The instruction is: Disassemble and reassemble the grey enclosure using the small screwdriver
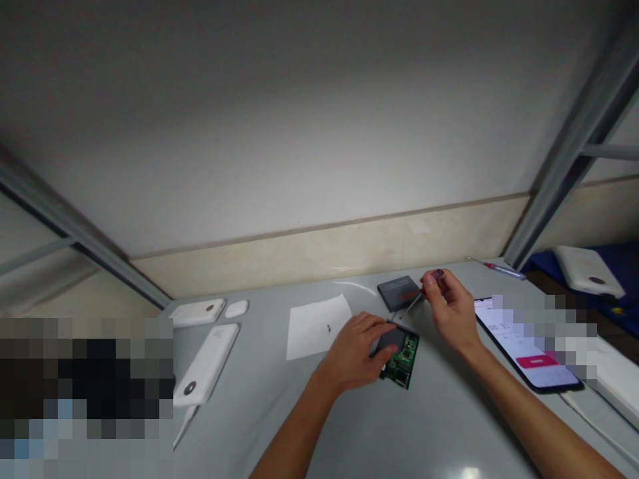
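Note:
My left hand (360, 352) grips a small green circuit board (403, 356) by its left side, with the thumb and fingers over a dark part of it. In my right hand (449, 309) is a screwdriver (414, 303), its handle between thumb and fingers. The thin shaft slants down and left toward the board's upper edge; whether the tip touches it I cannot tell. A flat dark grey cover (394, 293) lies just behind the board. Left of my left hand is a sheet of white paper (312, 332) with a few tiny dark pieces (329, 328), perhaps screws.
A lit phone (524, 346) with a cable lies at right, beside a white device (616, 372). Another screwdriver (499, 269) rests at the back right. White power banks (212, 362) and a small white case (236, 309) sit at left. A wall (319, 246) bounds the table behind.

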Tool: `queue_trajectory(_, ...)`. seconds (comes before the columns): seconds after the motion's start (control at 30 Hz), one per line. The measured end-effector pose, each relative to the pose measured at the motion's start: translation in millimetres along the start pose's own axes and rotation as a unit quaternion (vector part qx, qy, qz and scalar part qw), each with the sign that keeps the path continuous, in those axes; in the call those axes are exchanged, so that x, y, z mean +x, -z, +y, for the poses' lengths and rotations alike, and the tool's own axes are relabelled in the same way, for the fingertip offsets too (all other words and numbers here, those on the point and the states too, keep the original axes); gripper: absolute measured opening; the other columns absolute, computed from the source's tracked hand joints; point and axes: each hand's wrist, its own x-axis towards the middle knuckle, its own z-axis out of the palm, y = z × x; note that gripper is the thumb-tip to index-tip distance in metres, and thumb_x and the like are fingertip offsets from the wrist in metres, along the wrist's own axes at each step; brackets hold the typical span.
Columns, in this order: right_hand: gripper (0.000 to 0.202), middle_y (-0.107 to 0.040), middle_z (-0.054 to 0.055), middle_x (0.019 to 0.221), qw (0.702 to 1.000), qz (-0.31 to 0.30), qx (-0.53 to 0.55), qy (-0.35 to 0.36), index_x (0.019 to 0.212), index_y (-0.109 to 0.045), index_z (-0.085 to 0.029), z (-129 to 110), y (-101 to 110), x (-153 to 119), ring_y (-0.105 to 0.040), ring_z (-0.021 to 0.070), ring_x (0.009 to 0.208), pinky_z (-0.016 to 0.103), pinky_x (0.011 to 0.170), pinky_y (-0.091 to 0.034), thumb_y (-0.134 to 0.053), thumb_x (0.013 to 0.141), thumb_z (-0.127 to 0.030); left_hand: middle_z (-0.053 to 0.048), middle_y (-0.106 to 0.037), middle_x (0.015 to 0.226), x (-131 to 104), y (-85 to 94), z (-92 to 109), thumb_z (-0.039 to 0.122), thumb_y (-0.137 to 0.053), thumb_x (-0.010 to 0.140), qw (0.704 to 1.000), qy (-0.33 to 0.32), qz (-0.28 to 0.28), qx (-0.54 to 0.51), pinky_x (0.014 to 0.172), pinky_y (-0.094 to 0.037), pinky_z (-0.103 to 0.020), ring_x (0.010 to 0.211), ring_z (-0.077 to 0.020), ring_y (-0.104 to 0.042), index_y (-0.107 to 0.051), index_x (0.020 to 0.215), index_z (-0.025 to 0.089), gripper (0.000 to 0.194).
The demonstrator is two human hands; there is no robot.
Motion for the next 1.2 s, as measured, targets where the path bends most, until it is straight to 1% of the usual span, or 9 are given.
queue_trajectory(0.1,0.039,-0.060,0.000,0.073,0.998,0.035,0.041,-0.039,0.082,-0.061,-0.022,5,1,5,-0.055,0.0155,0.066,0.028,0.061,-0.042,-0.063,0.094,-0.059,-0.010,-0.064,0.139,-1,0.2,3,0.037,-0.070,0.094,0.999,-0.012,-0.031,0.008,0.112,-0.042,-0.047,0.126,-0.0284,-0.056,-0.059,0.141,0.022,0.050)
queue_trajectory(0.27,0.050,-0.055,-0.003,0.068,0.984,0.098,0.101,-0.107,0.077,-0.059,-0.022,13,3,15,-0.049,0.0117,0.060,0.025,0.054,-0.039,-0.072,0.080,-0.069,-0.009,-0.062,0.142,0,-0.6,7,0.037,-0.069,0.095,0.999,0.008,-0.039,0.000,0.114,-0.040,-0.047,0.130,-0.0284,-0.053,-0.060,0.140,0.026,0.047)
queue_trajectory(0.47,0.050,-0.054,-0.005,0.068,0.958,0.162,0.168,-0.166,0.076,-0.061,-0.021,24,7,26,-0.046,0.0092,0.057,0.023,0.051,-0.035,-0.080,0.071,-0.067,-0.005,-0.059,0.149,0,-9.7,10,0.035,-0.065,0.099,0.999,0.002,-0.054,-0.002,0.118,-0.031,-0.051,0.136,-0.0284,-0.050,-0.062,0.137,0.029,0.039)
queue_trajectory(0.6,0.048,-0.056,-0.004,0.069,0.944,0.189,0.196,-0.189,0.077,-0.063,-0.020,31,9,30,-0.046,0.0092,0.057,0.023,0.051,-0.035,-0.082,0.068,-0.063,-0.005,-0.068,0.137,11,-10.2,8,0.029,-0.041,0.109,0.997,0.053,0.055,-0.008,0.115,-0.034,-0.050,0.128,-0.0232,-0.057,-0.066,0.129,0.028,0.032)
queue_trajectory(0.7,0.045,-0.052,-0.005,0.064,0.943,0.193,0.198,-0.187,0.076,-0.062,-0.020,35,10,31,-0.044,0.0094,0.054,0.024,0.048,-0.032,-0.078,0.073,-0.062,-0.006,-0.069,0.132,35,-8.8,1,0.028,-0.043,0.107,0.986,0.105,0.124,0.022,0.113,-0.037,-0.048,0.126,-0.0233,-0.059,-0.068,0.124,0.026,0.030)
queue_trajectory(0.77,0.043,-0.049,-0.006,0.062,0.943,0.192,0.199,-0.185,0.075,-0.061,-0.020,36,10,31,-0.042,0.0094,0.052,0.024,0.047,-0.030,-0.076,0.075,-0.061,-0.008,-0.064,0.141,55,-10.6,-4,0.030,-0.052,0.103,0.988,0.115,0.096,0.048,0.114,-0.037,-0.048,0.132,-0.0255,-0.055,-0.065,0.131,0.026,0.030)
queue_trajectory(0.93,0.040,-0.049,-0.007,0.062,0.944,0.182,0.203,-0.186,0.076,-0.060,-0.021,35,9,28,-0.040,0.0095,0.051,0.025,0.047,-0.029,-0.073,0.078,-0.059,-0.012,-0.051,0.155,90,-23.6,-21,0.040,-0.068,0.093,0.988,0.123,-0.039,0.084,0.116,-0.038,-0.053,0.140,-0.0336,-0.048,-0.052,0.148,0.027,0.058)
queue_trajectory(1.07,0.038,-0.049,-0.006,0.062,0.945,0.175,0.207,-0.186,0.076,-0.062,-0.020,33,8,27,-0.041,0.0099,0.052,0.024,0.047,-0.029,-0.072,0.078,-0.057,-0.012,-0.063,0.135,95,-24.1,-28,0.034,-0.074,0.088,0.990,0.114,-0.022,0.085,0.111,-0.045,-0.044,0.127,-0.0295,-0.058,-0.059,0.141,0.023,0.055)
queue_trajectory(1.2,0.038,-0.050,-0.006,0.063,0.943,0.180,0.207,-0.187,0.076,-0.062,-0.020,32,8,28,-0.042,0.0104,0.053,0.024,0.048,-0.031,-0.071,0.078,-0.057,-0.011,-0.068,0.121,88,-4.9,-15,0.036,-0.077,0.085,0.984,0.156,0.041,0.077,0.104,-0.051,-0.040,0.116,-0.0286,-0.064,-0.062,0.137,0.021,0.056)
